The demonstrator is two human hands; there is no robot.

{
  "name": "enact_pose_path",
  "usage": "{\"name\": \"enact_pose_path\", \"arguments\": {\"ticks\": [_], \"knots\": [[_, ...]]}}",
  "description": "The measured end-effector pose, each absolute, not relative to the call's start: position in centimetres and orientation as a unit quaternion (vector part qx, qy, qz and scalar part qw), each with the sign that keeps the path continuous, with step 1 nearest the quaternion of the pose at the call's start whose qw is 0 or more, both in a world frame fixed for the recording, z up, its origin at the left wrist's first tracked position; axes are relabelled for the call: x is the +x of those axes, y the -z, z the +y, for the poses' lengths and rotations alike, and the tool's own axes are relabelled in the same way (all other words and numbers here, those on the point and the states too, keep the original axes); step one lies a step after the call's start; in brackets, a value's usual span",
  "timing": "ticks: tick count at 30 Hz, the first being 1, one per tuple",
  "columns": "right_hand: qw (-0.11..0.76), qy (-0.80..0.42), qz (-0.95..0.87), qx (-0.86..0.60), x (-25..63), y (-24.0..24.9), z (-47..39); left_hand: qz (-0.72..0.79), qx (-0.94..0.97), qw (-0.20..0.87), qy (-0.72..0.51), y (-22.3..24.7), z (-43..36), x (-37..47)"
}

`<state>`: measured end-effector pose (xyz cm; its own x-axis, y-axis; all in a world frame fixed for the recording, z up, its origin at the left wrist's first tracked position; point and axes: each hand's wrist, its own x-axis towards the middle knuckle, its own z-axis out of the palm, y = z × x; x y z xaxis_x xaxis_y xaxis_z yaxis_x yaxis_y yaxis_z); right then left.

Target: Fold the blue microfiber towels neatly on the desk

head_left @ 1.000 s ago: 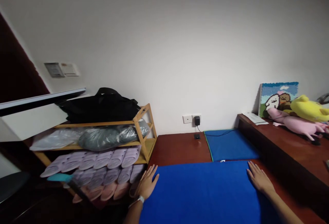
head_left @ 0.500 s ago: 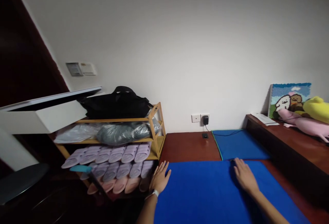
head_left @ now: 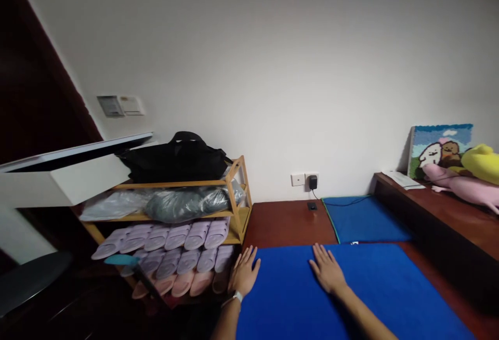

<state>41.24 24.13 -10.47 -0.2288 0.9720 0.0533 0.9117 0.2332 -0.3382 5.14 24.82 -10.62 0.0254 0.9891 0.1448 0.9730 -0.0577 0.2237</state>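
Note:
A bright blue cloth (head_left: 288,293) lies spread over a reddish-brown wooden surface (head_left: 286,223). On its far left corner rests my left hand (head_left: 245,272), palm down with fingers stretched out and a pale band at the wrist. My right hand (head_left: 327,270) lies flat near the middle of the cloth's far edge, fingers extended. Neither hand holds anything. A small white tag (head_left: 354,243) shows at the far edge, to the right of my right hand. Beyond that edge is a second, darker blue cloth (head_left: 364,220) with a green border.
To the left stands a wooden rack (head_left: 237,215) with several slippers (head_left: 177,236) and a black bag (head_left: 177,160). A plugged-in black adapter (head_left: 312,182) trails a cable across the darker cloth. Plush toys (head_left: 463,186) sit on a raised ledge (head_left: 436,202) at right.
My right hand has slid left along the cloth's far edge, uncovering the white tag. My left hand has stayed at the corner.

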Motion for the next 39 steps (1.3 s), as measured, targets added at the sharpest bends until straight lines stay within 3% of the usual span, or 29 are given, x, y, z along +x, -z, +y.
{"name": "enact_pose_path", "arguments": {"ticks": [8, 16, 22, 25, 29, 33, 36, 39], "knots": [[0.073, -0.056, -0.645, -0.759, 66.1, 14.1, 23.7, 0.683, 0.718, 0.027, -0.134, 11.0, 25.5, 4.7], [0.134, -0.091, -0.607, -0.778, 72.3, 14.4, 24.8, 0.685, 0.718, 0.024, -0.119, 10.8, 25.6, 4.4], [0.167, -0.063, -0.618, -0.765, 67.3, 11.4, 23.8, 0.686, 0.718, 0.036, -0.109, 10.0, 25.1, 5.1], [0.206, -0.038, -0.686, -0.697, 58.5, 9.9, 23.4, 0.685, 0.718, 0.036, -0.114, 9.9, 24.9, 5.3], [0.201, -0.092, -0.781, -0.584, 42.8, 9.2, 23.1, 0.686, 0.717, 0.038, -0.119, 9.9, 24.6, 5.4], [0.144, -0.150, -0.827, -0.522, 32.1, 8.3, 23.1, 0.688, 0.715, 0.034, -0.117, 9.8, 24.4, 5.4], [0.112, -0.154, -0.823, -0.535, 32.1, 8.3, 23.6, 0.689, 0.714, 0.033, -0.115, 9.8, 24.5, 5.4], [0.114, -0.134, -0.799, -0.575, 38.4, 9.7, 24.1, 0.687, 0.717, 0.035, -0.114, 9.9, 24.6, 5.3]]}}
